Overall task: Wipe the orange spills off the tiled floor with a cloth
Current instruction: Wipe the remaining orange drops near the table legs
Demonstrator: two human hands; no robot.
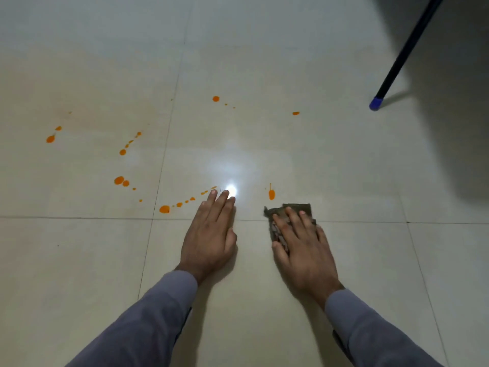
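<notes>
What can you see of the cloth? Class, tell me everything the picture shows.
The cloth is small, dark brown-grey, looks like rough woven fabric, and is crumpled with an uneven, ragged left edge. It lies flat on the tiled floor, across a grout line. The right hand presses on it with spread fingers, covering its near part. It sits just short of one orange spill, apart from it.

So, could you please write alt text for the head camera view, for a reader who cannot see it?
A person's right hand presses a dark cloth flat on a pale tiled floor, while the left hand rests flat beside it. Orange spills dot the tiles ahead, mostly to the left, one drop just beyond the cloth. A black pole with a blue tip stands at upper right.
</notes>
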